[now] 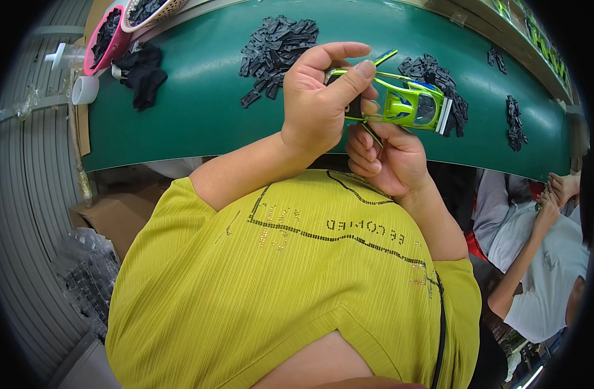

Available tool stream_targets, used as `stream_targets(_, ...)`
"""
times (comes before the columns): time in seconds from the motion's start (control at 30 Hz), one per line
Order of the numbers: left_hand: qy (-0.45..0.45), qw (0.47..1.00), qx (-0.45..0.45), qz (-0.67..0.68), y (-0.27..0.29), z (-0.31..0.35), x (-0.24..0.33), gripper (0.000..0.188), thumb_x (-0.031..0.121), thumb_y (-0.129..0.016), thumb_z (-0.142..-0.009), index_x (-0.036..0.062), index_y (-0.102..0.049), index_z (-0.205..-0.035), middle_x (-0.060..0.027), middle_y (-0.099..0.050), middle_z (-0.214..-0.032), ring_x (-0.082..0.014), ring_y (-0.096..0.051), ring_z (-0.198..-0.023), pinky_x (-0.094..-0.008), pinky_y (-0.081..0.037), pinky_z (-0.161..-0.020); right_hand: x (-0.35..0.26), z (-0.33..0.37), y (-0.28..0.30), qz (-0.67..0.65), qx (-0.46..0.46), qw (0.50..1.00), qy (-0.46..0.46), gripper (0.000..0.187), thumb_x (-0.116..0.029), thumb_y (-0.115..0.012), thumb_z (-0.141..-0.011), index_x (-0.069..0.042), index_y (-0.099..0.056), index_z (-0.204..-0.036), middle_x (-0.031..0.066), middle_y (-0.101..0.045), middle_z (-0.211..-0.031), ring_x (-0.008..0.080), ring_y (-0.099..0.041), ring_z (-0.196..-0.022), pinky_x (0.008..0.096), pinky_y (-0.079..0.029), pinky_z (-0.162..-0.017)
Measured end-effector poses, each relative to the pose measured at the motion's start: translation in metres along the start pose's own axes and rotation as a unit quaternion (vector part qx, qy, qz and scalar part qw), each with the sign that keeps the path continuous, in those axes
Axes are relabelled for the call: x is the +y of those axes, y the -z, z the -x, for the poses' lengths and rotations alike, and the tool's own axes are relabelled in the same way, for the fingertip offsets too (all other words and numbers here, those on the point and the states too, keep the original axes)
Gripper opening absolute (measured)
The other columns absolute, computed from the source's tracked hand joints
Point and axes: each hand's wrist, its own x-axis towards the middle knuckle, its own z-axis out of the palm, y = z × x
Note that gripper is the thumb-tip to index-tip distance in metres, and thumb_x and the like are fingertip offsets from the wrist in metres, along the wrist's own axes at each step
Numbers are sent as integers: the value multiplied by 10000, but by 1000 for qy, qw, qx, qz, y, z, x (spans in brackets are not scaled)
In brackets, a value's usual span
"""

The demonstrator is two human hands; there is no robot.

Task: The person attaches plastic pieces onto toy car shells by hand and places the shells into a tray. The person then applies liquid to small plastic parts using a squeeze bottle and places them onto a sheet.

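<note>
A lime-green toy car [399, 104] with blue markings, a dark window and a pale bar across its right end is held over the near edge of the green table. My left hand [319, 97] is closed around the car's left end, thumb and fingers covering much of it. Below the car, my right hand [393, 159] has its fingers curled up against the underside, close to a thin green and black part. What lies between those fingers is mostly hidden. Thin green strips stick out from the car near my left fingertips.
Piles of small black plastic parts [280, 48] lie on the green table [199, 84], with more behind the car. At far left are a pink basket [118, 42], a black cloth [141, 74] and a white cup [84, 90]. A co-worker's arm [530, 243] is at right.
</note>
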Motion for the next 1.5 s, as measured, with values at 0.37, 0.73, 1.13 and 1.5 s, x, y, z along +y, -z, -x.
stream_targets(0.37,95,989,110,25,6,-8,-3,220,117,-624,-889,0,-569,-1067,-75,-602,-764,-161,-581,-635,-295,-503,-646,-2,13,-8,717,128,585,356,211,-140,-681,-829,8,-623,-968,72,-602,-749,143,-548,-583,273,-457,-544)
stream_targets(0.73,122,984,124,35,5,-7,-13,213,129,-613,-907,-4,-543,-1058,-74,-598,-778,-151,-600,-664,-277,-510,-661,-24,11,-16,816,42,424,390,133,-10,-685,-737,-23,-609,-845,102,-543,-675,271,-534,-565,347,-416,-505)
stream_targets(1.13,189,978,85,-9,14,-7,-16,220,165,-559,-941,-15,-560,-1068,-80,-605,-781,-140,-588,-632,-263,-504,-610,-18,30,-59,855,112,435,259,73,-86,-679,-779,-57,-616,-802,93,-581,-690,260,-571,-581,353,-444,-527)
stream_targets(1.5,292,956,-9,-29,2,-1,1,272,151,-566,-928,-50,-566,-1112,-75,-601,-719,-115,-552,-524,-232,-474,-493,-77,8,-45,810,73,539,220,109,-64,-678,-747,-12,-661,-842,94,-608,-743,233,-595,-664,305,-467,-616)
